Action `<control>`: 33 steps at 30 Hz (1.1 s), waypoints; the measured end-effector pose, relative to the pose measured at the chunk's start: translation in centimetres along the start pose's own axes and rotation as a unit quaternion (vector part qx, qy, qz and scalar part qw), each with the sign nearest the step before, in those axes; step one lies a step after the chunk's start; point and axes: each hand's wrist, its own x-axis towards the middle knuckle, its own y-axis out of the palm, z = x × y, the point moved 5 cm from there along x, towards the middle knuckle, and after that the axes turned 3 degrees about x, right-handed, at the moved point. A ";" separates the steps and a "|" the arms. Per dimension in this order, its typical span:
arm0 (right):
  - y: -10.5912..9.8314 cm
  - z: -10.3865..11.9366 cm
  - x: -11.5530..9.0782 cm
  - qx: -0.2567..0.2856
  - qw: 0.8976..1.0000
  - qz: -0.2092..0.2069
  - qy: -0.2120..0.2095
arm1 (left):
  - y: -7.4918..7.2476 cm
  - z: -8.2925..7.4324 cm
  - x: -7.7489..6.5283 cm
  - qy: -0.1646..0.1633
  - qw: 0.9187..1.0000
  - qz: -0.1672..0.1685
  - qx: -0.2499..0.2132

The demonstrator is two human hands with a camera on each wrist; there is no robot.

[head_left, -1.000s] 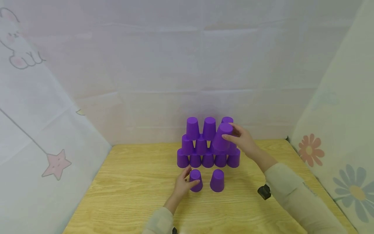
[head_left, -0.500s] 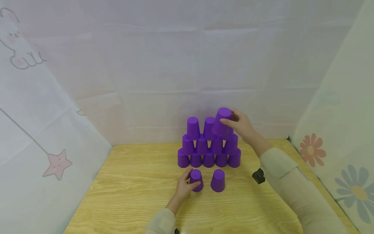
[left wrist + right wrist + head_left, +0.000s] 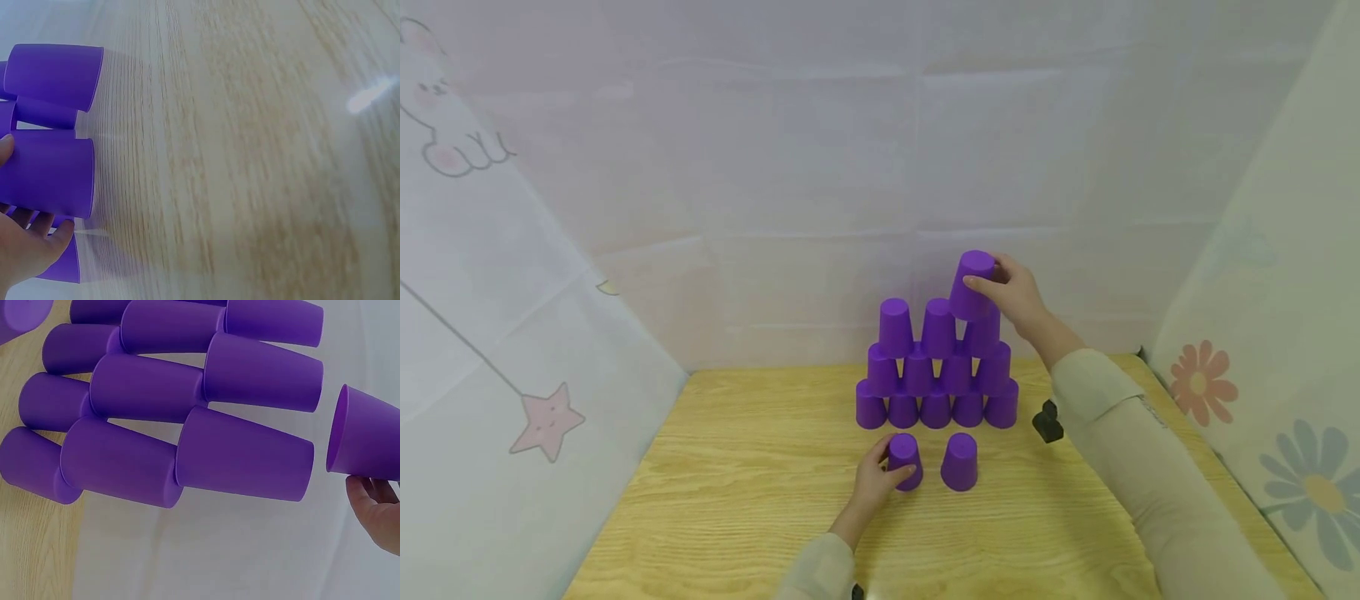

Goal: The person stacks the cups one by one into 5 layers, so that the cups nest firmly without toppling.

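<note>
My right hand (image 3: 1021, 296) grips an upside-down purple cup (image 3: 972, 283), thumb in front and fingers behind. In the right wrist view that held cup (image 3: 369, 434) is apart from the top-row cup (image 3: 247, 456) below it. Purple cups form a stepped wall of three rows, with three cups such as this one (image 3: 895, 329) on top. Nearer me, my left hand (image 3: 872, 483) has thumb and fingers around another upside-down cup (image 3: 905, 450) standing on the table. The left wrist view shows this cup (image 3: 50, 175) between the thumb and fingers.
A further upside-down cup (image 3: 959, 462) stands just right of the one in my left hand. The wooden table (image 3: 737, 500) meets a pale cloth backdrop (image 3: 797, 275) behind the stack. Printed cloth walls (image 3: 1262, 333) close in both sides.
My right hand has raised its cup from in front of the stack's middle to above the top row's right end. The left hand stays at its cup.
</note>
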 end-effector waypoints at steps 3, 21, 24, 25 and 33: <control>0.1 -0.1 0.5 -0.001 1.000 -0.006 0.010 | 0.0 0.0 0.0 0.003 1.000 -0.003 -0.005; 0.9 -1.0 2.4 0.019 0.999 -0.015 0.038 | -0.1 -0.1 -0.1 0.004 1.000 -0.001 -0.009; 0.9 -1.0 2.5 0.021 0.999 -0.017 0.046 | -0.1 -0.1 -0.1 -0.002 1.000 -0.001 -0.009; 0.8 -1.1 2.5 0.020 0.998 -0.017 0.050 | -0.1 -0.1 -0.1 -0.004 1.000 -0.001 -0.010; 0.6 -1.3 2.6 0.013 0.998 -0.010 0.061 | 0.0 0.1 -0.1 -0.015 1.000 0.000 -0.011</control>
